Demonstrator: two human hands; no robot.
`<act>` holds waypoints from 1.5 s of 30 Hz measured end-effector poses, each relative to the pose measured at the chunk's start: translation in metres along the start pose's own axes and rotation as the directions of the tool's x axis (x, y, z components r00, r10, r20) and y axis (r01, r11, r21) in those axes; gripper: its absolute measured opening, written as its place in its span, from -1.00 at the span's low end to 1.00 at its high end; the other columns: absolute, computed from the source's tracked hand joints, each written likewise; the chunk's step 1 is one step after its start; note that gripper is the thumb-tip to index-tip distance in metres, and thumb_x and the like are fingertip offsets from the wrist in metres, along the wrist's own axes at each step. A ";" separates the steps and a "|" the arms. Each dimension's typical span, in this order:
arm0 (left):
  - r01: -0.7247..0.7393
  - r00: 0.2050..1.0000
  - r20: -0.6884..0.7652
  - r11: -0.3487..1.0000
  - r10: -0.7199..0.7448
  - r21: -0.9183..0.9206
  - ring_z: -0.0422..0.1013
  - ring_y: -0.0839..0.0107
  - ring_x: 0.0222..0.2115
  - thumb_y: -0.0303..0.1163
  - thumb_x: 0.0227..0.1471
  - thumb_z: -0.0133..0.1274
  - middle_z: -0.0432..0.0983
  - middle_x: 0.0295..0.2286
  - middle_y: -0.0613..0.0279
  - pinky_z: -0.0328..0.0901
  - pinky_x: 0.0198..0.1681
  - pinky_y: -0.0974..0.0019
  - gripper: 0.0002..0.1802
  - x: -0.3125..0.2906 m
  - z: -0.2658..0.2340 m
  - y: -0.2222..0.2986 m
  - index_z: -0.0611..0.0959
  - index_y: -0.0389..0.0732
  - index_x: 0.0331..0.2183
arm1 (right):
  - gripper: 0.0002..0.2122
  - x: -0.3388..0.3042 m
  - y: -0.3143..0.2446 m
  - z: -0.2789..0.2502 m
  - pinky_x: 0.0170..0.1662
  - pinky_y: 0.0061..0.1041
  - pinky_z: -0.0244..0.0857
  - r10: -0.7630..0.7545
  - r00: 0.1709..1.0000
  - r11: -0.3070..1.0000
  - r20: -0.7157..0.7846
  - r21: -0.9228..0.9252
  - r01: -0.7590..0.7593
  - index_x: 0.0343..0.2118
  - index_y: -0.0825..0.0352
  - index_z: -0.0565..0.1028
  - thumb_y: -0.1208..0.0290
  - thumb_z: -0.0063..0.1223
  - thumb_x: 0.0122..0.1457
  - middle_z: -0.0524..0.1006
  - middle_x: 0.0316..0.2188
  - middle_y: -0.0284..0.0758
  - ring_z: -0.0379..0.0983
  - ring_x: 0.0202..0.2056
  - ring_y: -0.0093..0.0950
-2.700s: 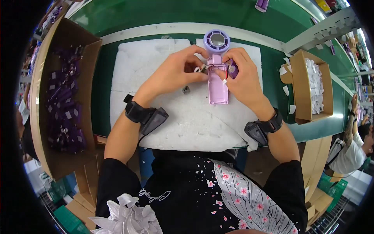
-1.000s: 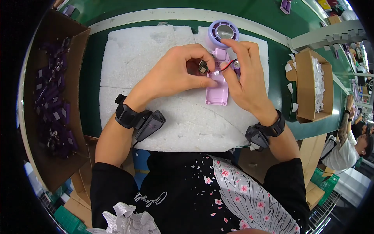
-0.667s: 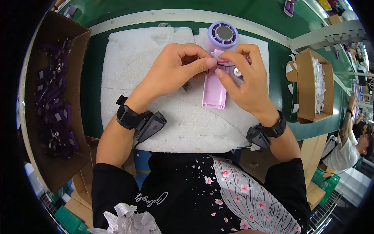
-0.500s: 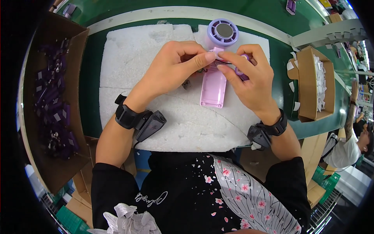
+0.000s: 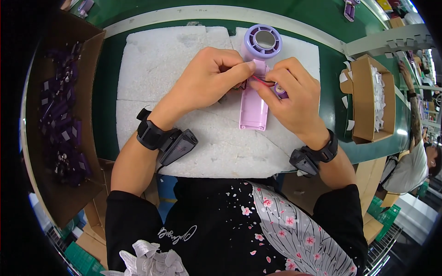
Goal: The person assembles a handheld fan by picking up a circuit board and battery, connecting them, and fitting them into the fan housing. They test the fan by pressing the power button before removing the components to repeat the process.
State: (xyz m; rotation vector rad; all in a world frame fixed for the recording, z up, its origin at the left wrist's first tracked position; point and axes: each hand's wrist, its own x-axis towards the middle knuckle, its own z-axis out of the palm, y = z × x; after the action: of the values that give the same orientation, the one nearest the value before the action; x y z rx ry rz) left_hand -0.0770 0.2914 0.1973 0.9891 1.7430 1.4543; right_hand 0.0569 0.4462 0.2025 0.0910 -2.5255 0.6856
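Note:
A handheld fan lies on a white foam sheet (image 5: 152, 69), its round purple head (image 5: 248, 48) pointing away from me. Its pink handle shell (image 5: 253, 110) is open and hollow, reaching towards me. My left hand (image 5: 214, 78) pinches at the fan's neck, thumb against forefinger; what lies between those fingertips is partly hidden. In the curled fingers of my right hand (image 5: 295, 99) sits a purple cylindrical battery (image 5: 280, 91). Red and black wires (image 5: 262, 82) run across the shell between both hands. A bit of dark wire and green board shows under my left fingers.
On the left stands a deep cardboard box (image 5: 87, 138) of purple batteries. A smaller carton (image 5: 363, 110) with white pieces is at right. Beyond the foam runs a white rail (image 5: 184, 14), with purple parts (image 5: 350, 10) behind it. Another person (image 5: 410, 170) works at far right.
My right hand has drawn slightly down, tilting the battery, and the red wire has come into view. The fan's handle has shifted a little towards me and to the right.

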 end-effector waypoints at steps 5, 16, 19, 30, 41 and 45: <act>0.024 1.000 0.011 0.998 -0.023 -0.050 0.24 0.64 -0.64 -0.26 0.13 0.05 0.39 -0.69 0.35 0.14 -0.57 0.45 -0.60 0.001 0.000 0.000 0.57 -0.34 -0.62 | -0.87 0.000 -0.001 0.004 -0.55 -0.60 0.24 -0.014 0.993 0.998 -0.118 0.053 0.020 -0.43 0.32 0.58 0.57 0.29 -0.09 0.49 -0.45 -0.37 0.40 -0.56 -0.54; 0.156 0.975 0.163 0.988 -0.151 -0.015 0.38 0.59 -0.50 -0.49 0.04 0.15 0.48 -0.50 0.32 0.29 -0.44 0.49 -0.89 -0.002 -0.013 0.010 0.65 -0.35 -0.45 | -0.93 -0.001 0.002 0.002 -0.42 -0.63 0.23 0.198 0.980 0.924 0.025 0.328 -0.195 -0.42 0.38 0.60 0.54 0.21 0.01 0.46 -0.40 -0.33 0.39 -0.46 -0.59; 0.181 0.946 0.292 0.976 -0.139 -0.121 0.43 0.58 -0.43 -0.64 -0.08 0.20 0.53 -0.38 0.29 0.37 -0.31 0.50 -0.79 -0.001 -0.022 0.005 0.63 -0.35 -0.29 | -0.93 0.000 0.002 -0.002 -0.39 -0.65 0.20 0.271 0.960 0.885 0.076 0.371 -0.280 -0.42 0.37 0.60 0.51 0.21 0.02 0.44 -0.36 -0.35 0.36 -0.43 -0.60; 0.094 0.986 0.157 0.973 -0.061 -0.213 0.45 0.64 -0.41 -0.63 -0.18 0.28 0.48 -0.38 0.36 0.33 -0.30 0.55 -0.65 0.002 -0.024 -0.001 0.61 -0.26 -0.25 | -0.92 -0.001 0.001 -0.003 -0.39 -0.66 0.17 0.266 0.955 0.870 0.134 0.393 -0.297 -0.45 0.37 0.61 0.49 0.22 0.00 0.43 -0.36 -0.35 0.35 -0.43 -0.60; 0.086 0.987 0.150 0.976 -0.056 -0.201 0.45 0.58 -0.35 -0.70 -0.21 0.27 0.45 -0.33 0.34 0.36 -0.22 0.52 -0.61 0.004 -0.026 0.000 0.52 -0.28 -0.27 | -0.92 0.001 0.002 -0.002 -0.39 -0.64 0.19 0.256 0.960 0.876 0.113 0.392 -0.280 -0.46 0.38 0.60 0.50 0.22 -0.02 0.43 -0.36 -0.34 0.36 -0.43 -0.59; 0.037 0.994 0.108 0.981 -0.016 -0.190 0.45 0.63 -0.41 -0.62 -0.21 0.31 0.48 -0.38 0.35 0.34 -0.28 0.54 -0.64 0.002 -0.023 -0.002 0.57 -0.26 -0.28 | -0.92 -0.002 0.001 0.001 -0.41 -0.63 0.20 0.236 0.968 0.895 0.087 0.368 -0.252 -0.46 0.38 0.60 0.51 0.24 -0.03 0.43 -0.36 -0.34 0.36 -0.45 -0.58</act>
State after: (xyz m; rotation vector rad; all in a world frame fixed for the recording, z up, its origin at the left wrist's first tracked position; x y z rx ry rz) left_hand -0.0981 0.2812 0.1988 0.9206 1.5036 1.4933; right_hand 0.0576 0.4462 0.2005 -0.0827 -2.4326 1.2794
